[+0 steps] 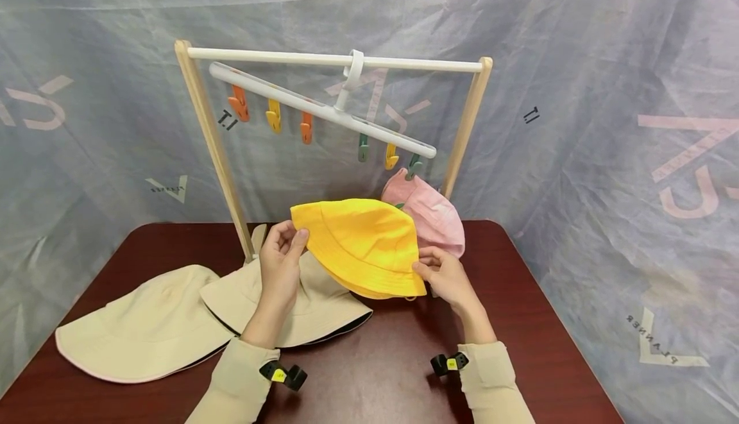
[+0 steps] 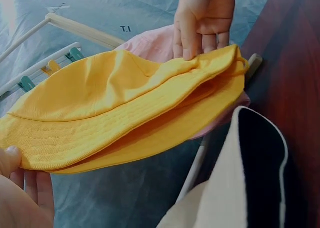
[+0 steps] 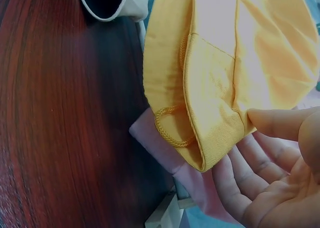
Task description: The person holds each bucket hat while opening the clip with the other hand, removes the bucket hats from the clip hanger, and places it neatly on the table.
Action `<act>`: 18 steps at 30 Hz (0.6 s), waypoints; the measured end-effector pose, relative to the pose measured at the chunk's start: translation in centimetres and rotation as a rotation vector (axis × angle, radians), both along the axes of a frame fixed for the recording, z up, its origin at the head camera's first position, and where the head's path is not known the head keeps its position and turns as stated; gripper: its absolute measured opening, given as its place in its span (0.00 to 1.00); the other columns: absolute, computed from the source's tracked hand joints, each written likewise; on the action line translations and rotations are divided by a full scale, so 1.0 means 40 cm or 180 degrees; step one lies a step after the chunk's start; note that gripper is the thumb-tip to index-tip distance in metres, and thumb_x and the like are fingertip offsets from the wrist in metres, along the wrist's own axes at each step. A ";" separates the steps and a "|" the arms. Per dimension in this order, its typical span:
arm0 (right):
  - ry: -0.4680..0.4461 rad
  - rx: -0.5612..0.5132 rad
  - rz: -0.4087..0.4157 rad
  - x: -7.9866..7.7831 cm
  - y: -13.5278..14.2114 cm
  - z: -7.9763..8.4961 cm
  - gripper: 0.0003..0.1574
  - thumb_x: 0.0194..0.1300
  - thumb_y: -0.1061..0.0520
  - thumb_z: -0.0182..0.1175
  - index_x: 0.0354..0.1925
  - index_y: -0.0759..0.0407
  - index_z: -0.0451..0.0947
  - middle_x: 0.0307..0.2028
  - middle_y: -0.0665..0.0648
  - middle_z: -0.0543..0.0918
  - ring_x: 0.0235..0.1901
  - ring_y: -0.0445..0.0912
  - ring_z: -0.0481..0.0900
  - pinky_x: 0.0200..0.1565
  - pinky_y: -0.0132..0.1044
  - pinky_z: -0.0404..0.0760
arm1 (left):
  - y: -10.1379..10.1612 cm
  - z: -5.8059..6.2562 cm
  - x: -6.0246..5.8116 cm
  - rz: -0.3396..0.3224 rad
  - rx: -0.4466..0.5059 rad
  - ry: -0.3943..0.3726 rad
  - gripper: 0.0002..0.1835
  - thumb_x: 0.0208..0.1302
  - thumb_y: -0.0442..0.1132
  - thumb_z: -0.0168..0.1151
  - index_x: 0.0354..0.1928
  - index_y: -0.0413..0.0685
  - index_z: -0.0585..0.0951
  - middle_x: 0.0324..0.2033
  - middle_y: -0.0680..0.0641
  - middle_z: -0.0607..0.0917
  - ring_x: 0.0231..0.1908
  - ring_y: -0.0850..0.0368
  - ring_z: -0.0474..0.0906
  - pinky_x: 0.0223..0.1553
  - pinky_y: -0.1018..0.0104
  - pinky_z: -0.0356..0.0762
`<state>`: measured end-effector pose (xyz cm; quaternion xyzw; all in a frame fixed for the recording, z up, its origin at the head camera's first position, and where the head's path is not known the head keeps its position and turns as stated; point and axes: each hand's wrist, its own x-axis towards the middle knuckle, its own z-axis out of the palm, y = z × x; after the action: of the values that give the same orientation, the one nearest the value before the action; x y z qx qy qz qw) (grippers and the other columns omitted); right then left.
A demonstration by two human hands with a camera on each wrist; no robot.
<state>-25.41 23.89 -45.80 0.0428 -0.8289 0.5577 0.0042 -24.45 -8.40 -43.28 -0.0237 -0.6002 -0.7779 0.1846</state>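
A yellow bucket hat (image 1: 364, 238) is held up above the table, folded flat with its brim toward me. My left hand (image 1: 281, 260) pinches its left end between thumb and fingers. At the opposite end my right hand (image 1: 447, 276) pinches the brim's corner. The right wrist view shows a yellow cord loop (image 3: 172, 128) hanging from under the brim. Behind the yellow hat, a pink hat (image 1: 433, 212) hangs from a green clip (image 1: 414, 166) at the right end of a white clip hanger (image 1: 323, 111).
Two cream bucket hats, one at the left (image 1: 150, 321) and one nearer the middle (image 1: 323, 305), overlap on the dark red table (image 1: 392, 373). The hanger tilts down rightward from a wooden-legged rack (image 1: 210, 135). Orange (image 1: 306, 127), yellow (image 1: 274, 116) and green clips line it.
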 end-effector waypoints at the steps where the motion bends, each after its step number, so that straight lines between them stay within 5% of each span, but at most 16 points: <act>1: 0.0005 0.0014 0.0002 0.000 0.002 0.001 0.20 0.76 0.59 0.66 0.62 0.66 0.80 0.50 0.65 0.86 0.46 0.53 0.87 0.49 0.46 0.87 | -0.001 -0.002 0.003 -0.0017 -0.0021 -0.0004 0.13 0.79 0.40 0.63 0.58 0.42 0.76 0.46 0.48 0.77 0.48 0.57 0.80 0.53 0.70 0.83; 8: 0.0037 0.0063 0.0029 0.000 0.018 0.006 0.22 0.75 0.60 0.66 0.62 0.69 0.80 0.50 0.66 0.86 0.46 0.55 0.87 0.47 0.45 0.89 | -0.006 -0.026 0.019 -0.0073 -0.0143 -0.0063 0.14 0.78 0.38 0.64 0.59 0.42 0.76 0.48 0.46 0.79 0.49 0.56 0.82 0.54 0.67 0.85; 18: 0.0100 0.0318 -0.0070 -0.001 0.050 0.012 0.21 0.75 0.59 0.67 0.62 0.65 0.81 0.50 0.65 0.87 0.47 0.53 0.87 0.46 0.32 0.85 | -0.013 -0.050 0.016 -0.0179 -0.0472 -0.0134 0.14 0.76 0.36 0.67 0.56 0.39 0.77 0.48 0.42 0.80 0.46 0.55 0.83 0.52 0.62 0.87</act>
<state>-25.45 25.90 -45.34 0.0426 -0.8560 0.5148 0.0212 -23.81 -8.92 -45.28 -0.0378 -0.6590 -0.7365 0.1479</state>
